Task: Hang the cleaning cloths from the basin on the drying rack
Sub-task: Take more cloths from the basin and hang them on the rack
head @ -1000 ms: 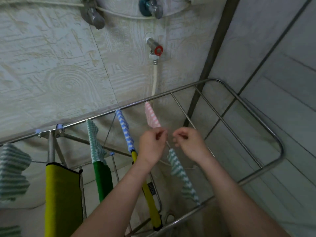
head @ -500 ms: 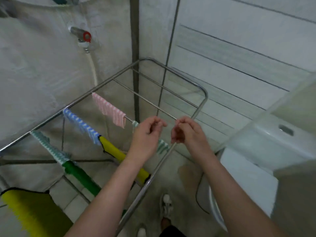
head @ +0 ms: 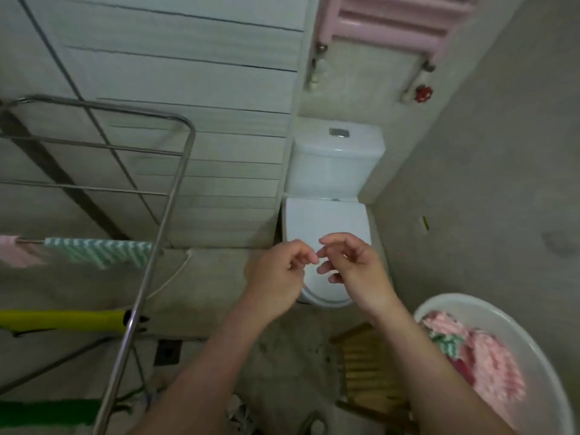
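1. Since the earlier frames my view has swung right, from the rack towards the basin. Both hands have let go of the green-and-white zigzag cloth (head: 97,248), which hangs on the silver metal drying rack (head: 150,265) at left.
2. The left hand (head: 276,273) and right hand (head: 356,268) hover in front of the white toilet (head: 329,183), fingers loosely curled, tips almost meeting, holding nothing.
3. Also hung: a pale pink cloth (head: 14,255), a yellow cloth (head: 62,320) and a dark green cloth (head: 47,412).
4. Still to hang: the pink and green cloths (head: 492,368) heaped in the white round plastic basin (head: 464,301), near right. I judge the task well under way, not finished.
5. I can read no writing or brand anywhere.
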Tool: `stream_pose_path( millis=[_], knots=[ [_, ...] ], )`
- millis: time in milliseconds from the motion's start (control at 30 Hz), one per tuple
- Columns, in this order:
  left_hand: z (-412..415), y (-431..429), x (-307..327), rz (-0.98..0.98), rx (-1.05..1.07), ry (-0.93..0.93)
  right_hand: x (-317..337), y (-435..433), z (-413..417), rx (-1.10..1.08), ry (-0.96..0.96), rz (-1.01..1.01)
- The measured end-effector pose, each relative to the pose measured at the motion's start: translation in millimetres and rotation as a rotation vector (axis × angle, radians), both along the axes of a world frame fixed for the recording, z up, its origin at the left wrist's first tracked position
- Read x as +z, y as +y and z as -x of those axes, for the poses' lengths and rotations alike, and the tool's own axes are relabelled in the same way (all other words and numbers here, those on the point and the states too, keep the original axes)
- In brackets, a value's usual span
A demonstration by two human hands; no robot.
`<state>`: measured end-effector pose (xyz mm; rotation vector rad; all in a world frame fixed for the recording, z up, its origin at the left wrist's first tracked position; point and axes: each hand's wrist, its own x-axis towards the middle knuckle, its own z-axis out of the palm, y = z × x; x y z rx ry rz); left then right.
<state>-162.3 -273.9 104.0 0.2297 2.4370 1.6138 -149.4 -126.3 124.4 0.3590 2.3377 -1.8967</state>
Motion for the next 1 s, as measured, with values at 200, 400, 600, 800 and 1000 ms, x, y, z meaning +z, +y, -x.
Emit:
stream_pose_path(
  millis=[200, 400, 600, 800, 1000],
  knots=[
    [-46, 102, -42, 0.162, -0.278, -0.039, -45, 112, -77, -0.282, -0.164, 0.078],
    [-99, 188, -84, 0.366, -0.511, -0.076, -90, 202, -148, -0.461, -0.371, 0.176],
    [-144, 249, -123, 0.545, -0.756, 0.136, -143, 252, -199, -0.523, -0.452, 0.070],
    [-155, 294, -151, 0.776, -0.928, 0.241, -207, 275, -240, -0.575, -0.477, -0.043],
    [-138, 328, -163, 0.894, -0.865, -0.029, -272, 301, -249, -0.514, -0.577, -0.193]
  ],
)
